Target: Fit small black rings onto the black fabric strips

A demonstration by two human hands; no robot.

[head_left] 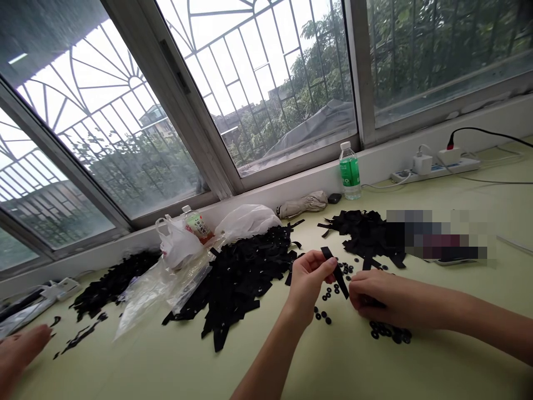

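It is probably a workshop: black strips [245, 266] lie heaped along a table [166, 366].

Strip [342, 284] in L fingers [327, 270]: matt cloth. Discs [375, 335] nr R fingers [361, 284]: smooth plastic w/ slight gloss. Tabletop [333, 366] below: smooth, satin.

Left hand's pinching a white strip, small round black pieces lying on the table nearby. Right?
Not quite: the strip is black, not white, as the head view shows. The left hand does pinch it, and small round black pieces lie on the table nearby.
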